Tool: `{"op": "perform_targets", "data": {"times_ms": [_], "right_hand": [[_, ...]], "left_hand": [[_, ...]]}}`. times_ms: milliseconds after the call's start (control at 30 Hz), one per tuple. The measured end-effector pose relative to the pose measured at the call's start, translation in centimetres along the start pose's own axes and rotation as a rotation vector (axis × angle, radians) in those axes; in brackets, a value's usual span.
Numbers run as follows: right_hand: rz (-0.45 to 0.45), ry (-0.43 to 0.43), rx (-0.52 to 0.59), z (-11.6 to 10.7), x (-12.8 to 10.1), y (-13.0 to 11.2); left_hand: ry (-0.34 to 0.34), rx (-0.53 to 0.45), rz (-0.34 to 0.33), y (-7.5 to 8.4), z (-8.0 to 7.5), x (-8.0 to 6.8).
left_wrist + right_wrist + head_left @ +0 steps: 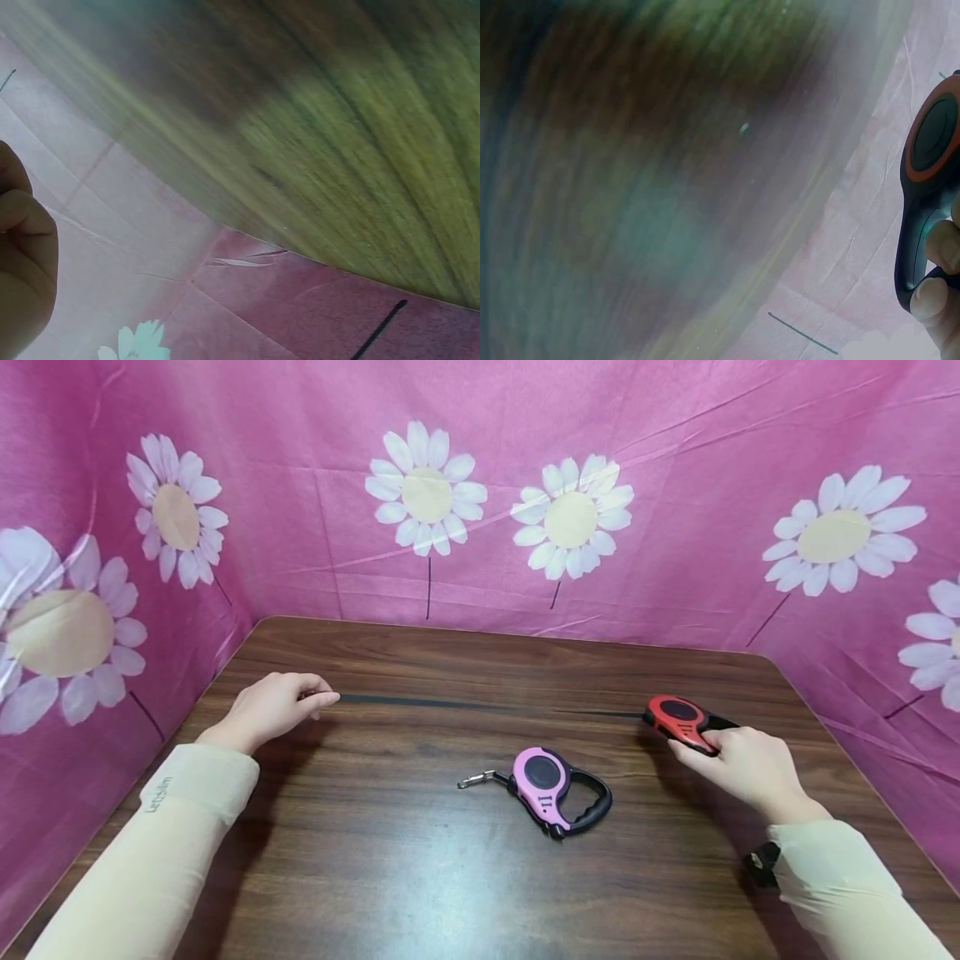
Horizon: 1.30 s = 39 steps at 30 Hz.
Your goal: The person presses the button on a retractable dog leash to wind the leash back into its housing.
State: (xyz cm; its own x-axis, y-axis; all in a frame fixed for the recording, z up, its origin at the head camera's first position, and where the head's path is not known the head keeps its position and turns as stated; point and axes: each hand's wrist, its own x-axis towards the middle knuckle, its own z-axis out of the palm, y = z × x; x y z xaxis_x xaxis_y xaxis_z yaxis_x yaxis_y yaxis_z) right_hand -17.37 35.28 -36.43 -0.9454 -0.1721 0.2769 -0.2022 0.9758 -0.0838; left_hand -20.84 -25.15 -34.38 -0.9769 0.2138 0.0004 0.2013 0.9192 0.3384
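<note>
A red and black retractable leash (681, 720) is gripped by my right hand (742, 764) at the right of the wooden table (420, 877). Its black tape (480, 705) runs out leftward, low over the table, to my left hand (273, 706), which pinches the tape's end between curled fingers. In the right wrist view the red leash case (928, 172) shows at the right edge with my fingertips (934, 296) on its handle. The left wrist view shows only curled fingers (22, 247) at the left edge. A pink and black retractable leash (555, 789) lies between my hands, its metal clip (474, 779) pointing left.
Pink cloth with white daisies (480, 510) walls the table at the back and on both sides. The table's back edge (495, 631) lies just beyond the stretched tape. Bare wood spreads in front of the pink leash.
</note>
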Motion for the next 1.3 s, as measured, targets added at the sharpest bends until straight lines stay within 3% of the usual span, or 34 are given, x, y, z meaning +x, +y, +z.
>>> {"op": "perform_targets", "data": {"times_ms": [1300], "right_hand": [[-0.077,0.060,-0.014,0.3,0.8,-1.6]], "left_hand": [[-0.008,-0.004,0.057,1.8,0.4,0.8]]}}
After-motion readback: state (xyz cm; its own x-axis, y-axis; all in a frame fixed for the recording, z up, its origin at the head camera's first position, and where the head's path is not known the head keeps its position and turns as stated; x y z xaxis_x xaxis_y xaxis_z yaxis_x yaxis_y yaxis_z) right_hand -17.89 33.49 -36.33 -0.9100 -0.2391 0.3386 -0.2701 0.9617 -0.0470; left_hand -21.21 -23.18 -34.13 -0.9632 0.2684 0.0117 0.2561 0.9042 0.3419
